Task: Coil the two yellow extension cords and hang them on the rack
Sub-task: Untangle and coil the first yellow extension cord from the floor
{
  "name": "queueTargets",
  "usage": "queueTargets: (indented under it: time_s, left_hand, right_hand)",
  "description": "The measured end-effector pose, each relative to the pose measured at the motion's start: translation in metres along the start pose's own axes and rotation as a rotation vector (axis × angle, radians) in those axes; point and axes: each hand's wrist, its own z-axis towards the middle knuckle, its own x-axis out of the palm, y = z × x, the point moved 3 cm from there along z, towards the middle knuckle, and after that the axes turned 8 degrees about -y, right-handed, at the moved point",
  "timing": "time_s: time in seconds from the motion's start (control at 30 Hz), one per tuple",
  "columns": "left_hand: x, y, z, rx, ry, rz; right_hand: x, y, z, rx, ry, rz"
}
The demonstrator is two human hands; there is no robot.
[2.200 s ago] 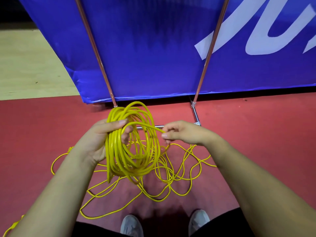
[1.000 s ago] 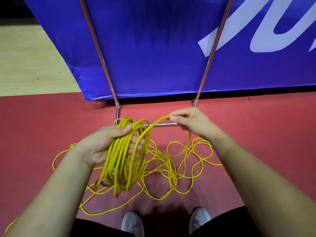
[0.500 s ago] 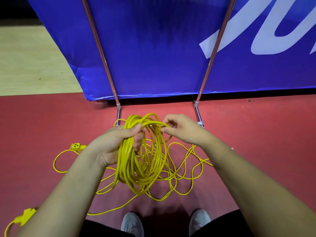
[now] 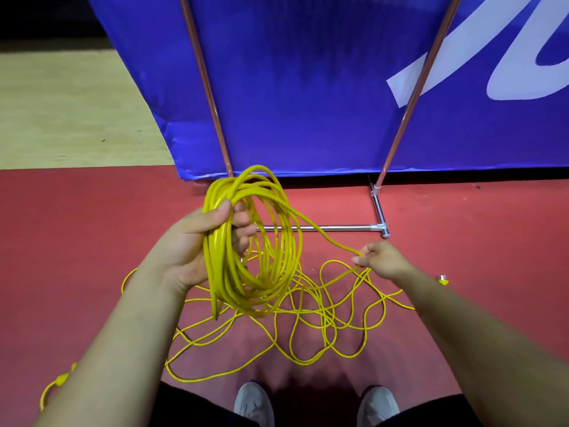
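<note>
Hands apart: left hand (image 4: 187, 241) round yellow coil (image 4: 220, 272), right hand (image 4: 381, 257) pinching loose strand (image 4: 338, 245).

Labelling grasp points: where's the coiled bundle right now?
Head view, left of centre: the coil is gripped in the left hand, in front of the chrome floor bar, above the loose cord.

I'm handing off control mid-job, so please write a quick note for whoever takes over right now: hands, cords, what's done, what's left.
Left hand grips a bundled coil of thin yellow extension cord, held above the red floor.
Right hand pinches the strand running off that coil.
Loose yellow cord lies tangled on the floor below; one cord or two, I cannot tell.
Done: many loops gathered.
Left: coil the slack, hang the cords on the metal tube rack, whose visible part carries none.
</note>
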Motion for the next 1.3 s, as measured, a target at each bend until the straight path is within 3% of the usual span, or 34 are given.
queueTargets:
  time_s: [0.13, 0.2, 0.37, 0.43, 0.5, 0.6, 0.67, 0.73, 0.8, 0.9, 1.07, 1.3]
  left_hand:
    - [-0.002, 0.001, 0.008, -0.01, -0.111, -0.083]
    - [-0.004, 0.002, 0.014, 0.037, -0.186, -0.023]
    - [-0.011, 0.002, 0.02, 0.127, -0.26, 0.056]
    - [-0.015, 0.002, 0.02, 0.121, -0.308, 0.08]
    - [-0.017, 0.004, 0.018, 0.104, -0.358, 0.128]
    - [-0.008, 0.013, 0.014, 0.02, -0.321, 0.263]
    - [0.002, 0.021, 0.009, -0.062, -0.195, 0.355]
    - [0.008, 0.024, 0.005, -0.113, -0.12, 0.331]
    - [0.012, 0.025, 0.004, -0.146, -0.085, 0.237]
    - [0.02, 0.03, 0.003, -0.167, -0.035, 0.233]
    - [0.033, 0.045, 0.006, -0.162, -0.013, 0.329]
    - [0.013, 0.022, 0.016, -0.089, 0.005, -0.004]
  right_hand:
    - [0.016, 0.017, -0.007, 0.139, -0.007, 0.518]
    - [0.021, 0.038, -0.012, 0.161, -0.018, 0.643]
    - [0.01, 0.101, -0.032, -0.24, -0.005, 0.102]
    - [0.0, 0.13, -0.051, -0.345, 0.199, -0.116]
    - [-0.009, 0.151, -0.077, -0.393, 0.518, -0.22]
    - [-0.021, 0.178, -0.108, -0.446, 0.776, 0.02]
    - [-0.025, 0.191, -0.112, -0.456, 0.694, 0.318]
    - [-0.028, 0.195, -0.103, -0.433, 0.481, 0.545]
    - [-0.029, 0.19, -0.095, -0.412, 0.316, 0.686]
    - [-0.025, 0.183, -0.092, -0.365, 0.229, 0.795]
    - [-0.015, 0.182, -0.093, -0.357, 0.193, 0.746]
    - [-0.028, 0.132, -0.067, -0.299, 0.216, 0.585]
